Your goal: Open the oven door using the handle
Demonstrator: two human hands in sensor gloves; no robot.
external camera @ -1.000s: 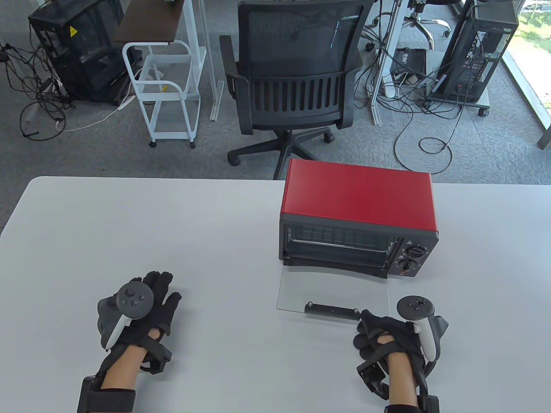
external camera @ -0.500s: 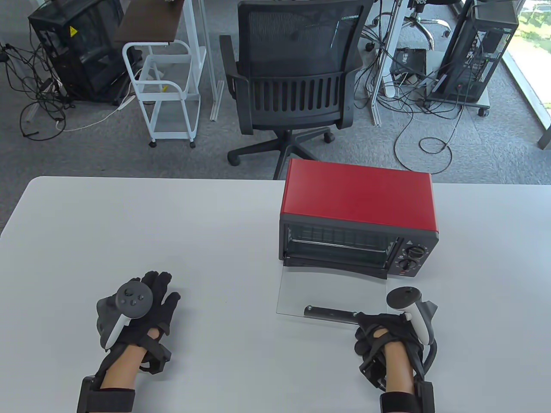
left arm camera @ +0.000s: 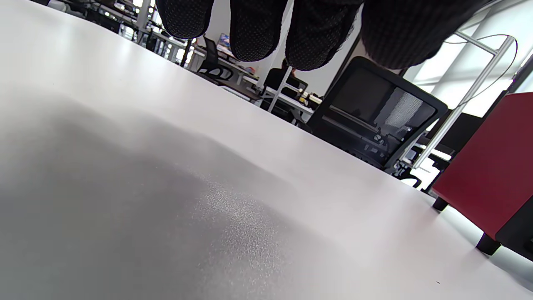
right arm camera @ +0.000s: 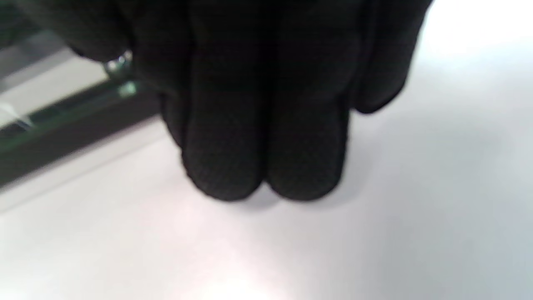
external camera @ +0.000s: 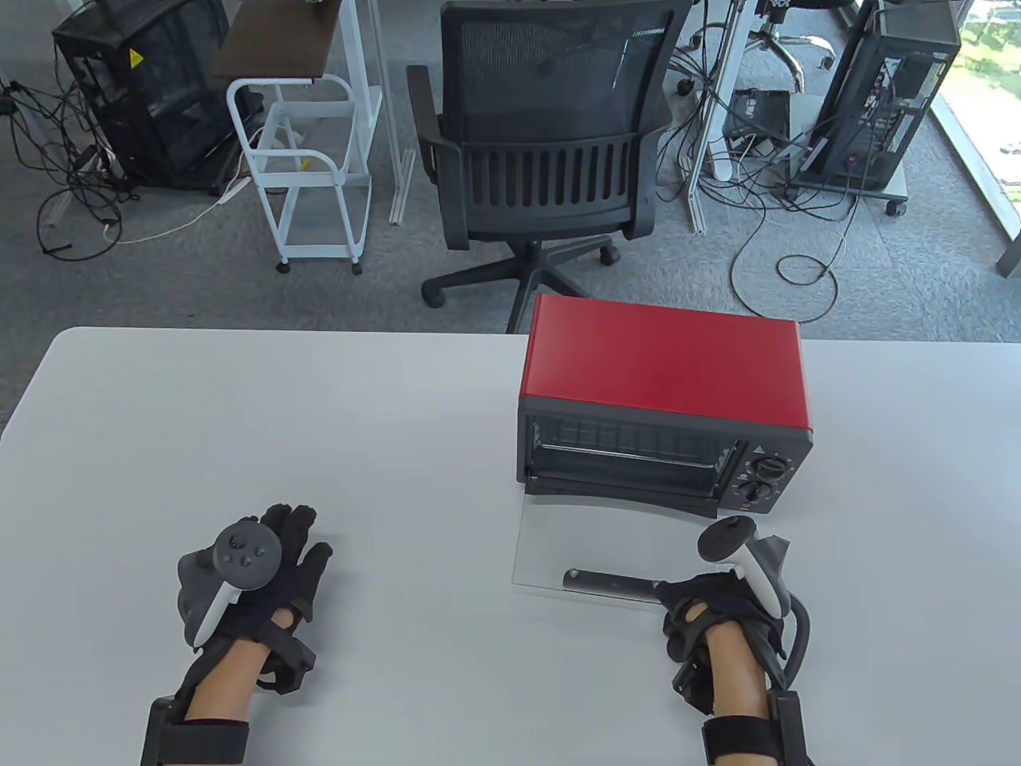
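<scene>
The red oven (external camera: 666,367) stands on the white table (external camera: 279,415). Its glass door (external camera: 606,542) lies folded down flat, with the black handle (external camera: 610,582) along its near edge. My right hand (external camera: 702,610) sits at the handle's right end, fingers curled together over it. In the right wrist view the fingertips (right arm camera: 262,166) reach down to the table, and the handle (right arm camera: 62,125) runs off to the left behind them. My left hand (external camera: 275,558) rests flat on the table far to the left, fingers stretched out and empty. The left wrist view shows the oven's side (left arm camera: 495,166).
The oven's two knobs (external camera: 766,479) face me on its right front. A black office chair (external camera: 550,152) stands behind the table's far edge. A white cart (external camera: 307,167) and computer cases with cables stand on the floor beyond.
My right hand has turned at the wrist, its tracker swinging left and toward the oven, and shifted slightly. The door stays flat down. My left hand has barely moved.
</scene>
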